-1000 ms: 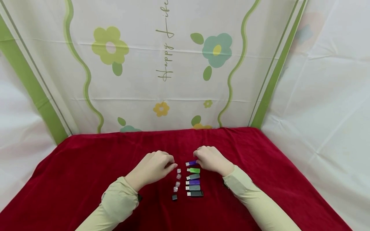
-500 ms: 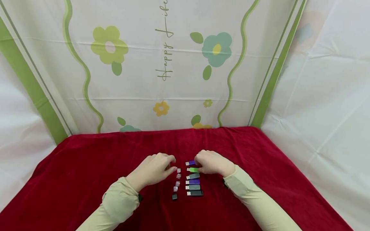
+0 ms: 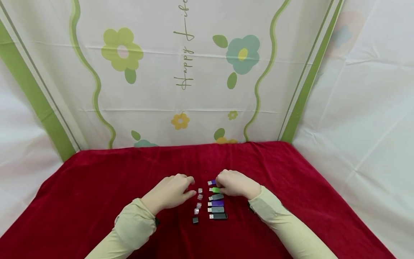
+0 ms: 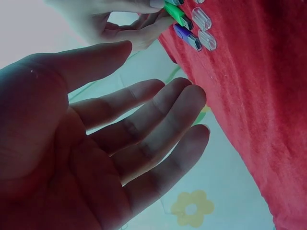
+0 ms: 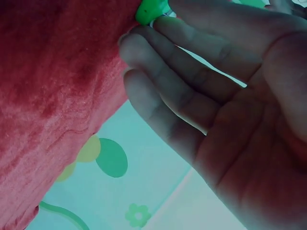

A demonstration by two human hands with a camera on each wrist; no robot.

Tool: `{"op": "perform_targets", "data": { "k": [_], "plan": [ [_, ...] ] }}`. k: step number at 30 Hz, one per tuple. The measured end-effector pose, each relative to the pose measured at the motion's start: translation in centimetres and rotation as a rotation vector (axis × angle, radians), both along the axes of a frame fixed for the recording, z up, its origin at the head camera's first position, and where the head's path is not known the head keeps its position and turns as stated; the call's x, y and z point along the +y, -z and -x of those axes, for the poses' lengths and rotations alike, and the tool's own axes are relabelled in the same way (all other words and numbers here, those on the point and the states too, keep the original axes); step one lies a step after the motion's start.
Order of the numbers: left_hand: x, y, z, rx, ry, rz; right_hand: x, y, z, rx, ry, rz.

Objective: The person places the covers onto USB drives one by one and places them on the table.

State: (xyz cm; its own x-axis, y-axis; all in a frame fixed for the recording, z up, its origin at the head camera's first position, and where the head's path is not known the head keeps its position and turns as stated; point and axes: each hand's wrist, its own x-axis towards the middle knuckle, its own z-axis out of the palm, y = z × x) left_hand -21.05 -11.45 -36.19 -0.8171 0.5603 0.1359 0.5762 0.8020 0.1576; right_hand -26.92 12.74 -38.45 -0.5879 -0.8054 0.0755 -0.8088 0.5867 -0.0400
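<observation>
My right hand (image 3: 237, 184) pinches a green USB flash drive (image 3: 213, 189) between thumb and fingers, low over the red cloth. In the right wrist view the green drive (image 5: 152, 10) shows at the fingertips. Just beyond it lies a purple flash drive (image 3: 211, 182) with a clear cap over its plug, partly hidden by the right hand. My left hand (image 3: 171, 190) is held with fingers extended and thumb apart, palm bare in the left wrist view. Its thumb tip is beside the nearest clear cap (image 3: 200, 190).
Nearer me, a grey drive (image 3: 216, 197), a purple drive (image 3: 216, 204), another grey drive (image 3: 216, 209) and a black drive (image 3: 218, 216) lie in a column. Left of them runs a column of clear caps (image 3: 196, 211), ending in a black cap (image 3: 195, 220). Red cloth (image 3: 97, 201) covers the table.
My right hand has come from the far purple drive toward me to the green drive and now pinches it. The left hand has shifted slightly toward me.
</observation>
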Motion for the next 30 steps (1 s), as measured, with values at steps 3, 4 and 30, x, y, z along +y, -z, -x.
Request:
{"op": "perform_targets", "data": {
  "k": [3,4,30],
  "plan": [
    [0.02,-0.07,-0.11,-0.002,0.009,-0.007,-0.08,0.39,0.02,0.054,-0.012,-0.013],
    [0.03,-0.10,-0.15,-0.003,0.010,-0.009,-0.09,0.52,0.03,0.068,-0.012,-0.019],
    [0.15,0.10,-0.41,-0.018,0.013,0.010,-0.21,0.19,-0.54,0.063,-0.029,-0.066]
  ]
}}
